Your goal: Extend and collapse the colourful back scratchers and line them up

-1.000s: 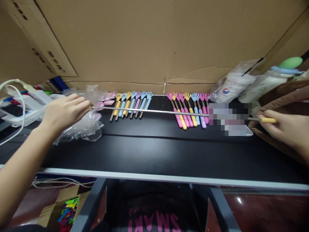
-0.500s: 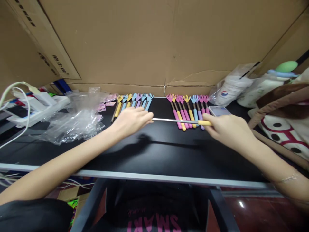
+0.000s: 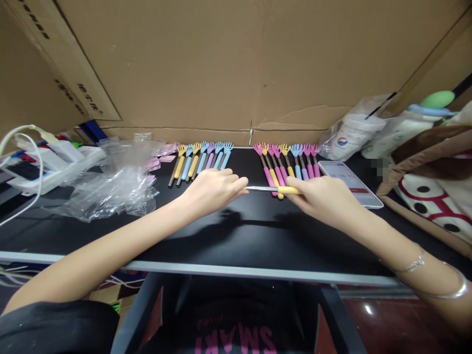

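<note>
The left hand is pinching the steel shaft, the right hand gripping the yellow handle — the telescopic rod is running left to right above the tabletop.

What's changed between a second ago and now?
The left hand has moved right and the right hand left, coming much closer together; the telescopic metal rod between them now shows far shorter. Both hands kept hold of it. The left row of scratchers and right row of scratchers lie as before.
</note>
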